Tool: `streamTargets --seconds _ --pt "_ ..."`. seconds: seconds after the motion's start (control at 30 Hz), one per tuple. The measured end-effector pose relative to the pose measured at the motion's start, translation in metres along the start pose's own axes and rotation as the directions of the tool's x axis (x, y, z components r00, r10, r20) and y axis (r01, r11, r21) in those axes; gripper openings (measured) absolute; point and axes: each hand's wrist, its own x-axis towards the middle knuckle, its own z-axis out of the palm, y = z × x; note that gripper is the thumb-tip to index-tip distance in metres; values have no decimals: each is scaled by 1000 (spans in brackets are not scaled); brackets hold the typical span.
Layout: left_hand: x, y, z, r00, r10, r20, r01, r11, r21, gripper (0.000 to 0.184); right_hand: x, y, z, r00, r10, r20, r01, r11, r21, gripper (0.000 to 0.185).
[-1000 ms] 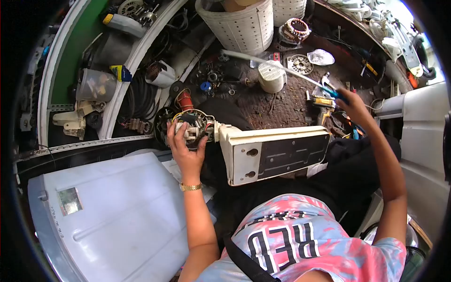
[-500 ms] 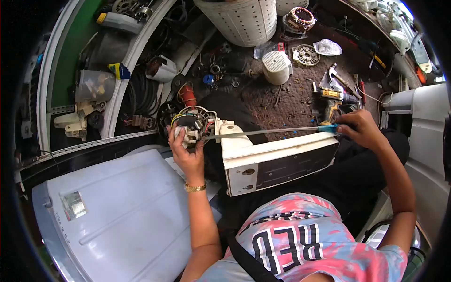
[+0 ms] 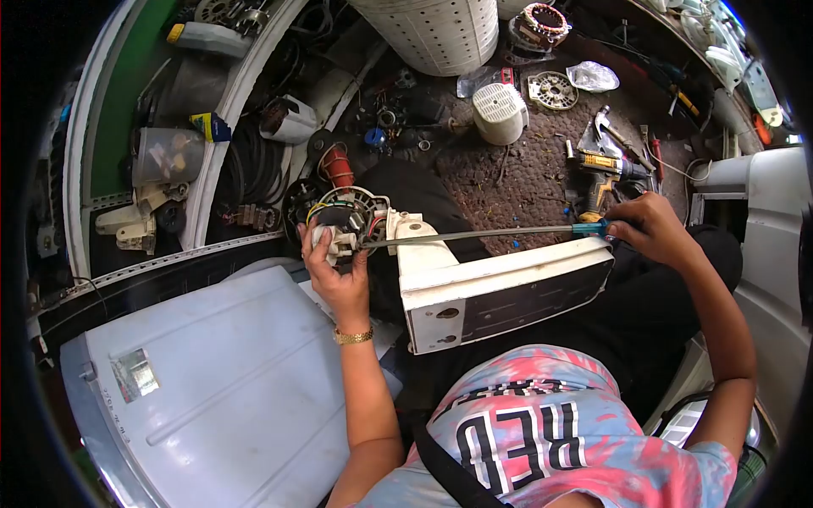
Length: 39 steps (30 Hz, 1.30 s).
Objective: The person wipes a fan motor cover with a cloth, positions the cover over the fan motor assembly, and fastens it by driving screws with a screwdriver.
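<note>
My left hand (image 3: 334, 267) is wrapped round the motor head (image 3: 343, 218), with the thumb on its right side and the fingers on a white part at its front. My right hand (image 3: 648, 229) grips the blue handle of a long screwdriver (image 3: 491, 233). The shaft runs leftward above the white stand (image 3: 508, 275), and its tip meets the right side of the motor head near my left thumb. Exactly where the tip sits is too small to tell. The stand lies on its side, its dark underside facing me. A red cylinder (image 3: 337, 168) rises behind the motor head.
A cordless drill (image 3: 600, 173) and a hammer (image 3: 622, 140) lie beyond my right hand. A white vented cover (image 3: 500, 114), a perforated tub (image 3: 436, 38) and a ring-shaped metal part (image 3: 552, 90) are at the back. A large pale panel (image 3: 224, 381) lies at the left.
My right hand has come down and toward me, bringing the screwdriver from raised in the air to the motor head. The stand has tilted slightly. My left hand stays on the motor head.
</note>
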Motion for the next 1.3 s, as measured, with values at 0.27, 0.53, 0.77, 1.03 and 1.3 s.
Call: streamTargets --seconds 0.27,0.53,0.77,1.03,1.3 --pt "0 1 0 999 -41 1 41 996 -78 57 11 16 1 894 225 388 -299 944 141 54" --pt "-3 -2 0 989 -149 2 145 962 -229 52 27 16 2 544 309 780 -662 729 173 53" --pt "-9 -6 7 956 -292 -22 261 883 -389 51 11 10 27 947 -234 -221 169 946 -275 29" --pt "13 12 -5 988 -134 76 147 967 -206 49 5 17 30 995 -28 100 23 998 51 30" --pt "19 21 -11 984 -83 158 101 989 -112 25 18 8 25 986 -4 165 -23 986 164 28"
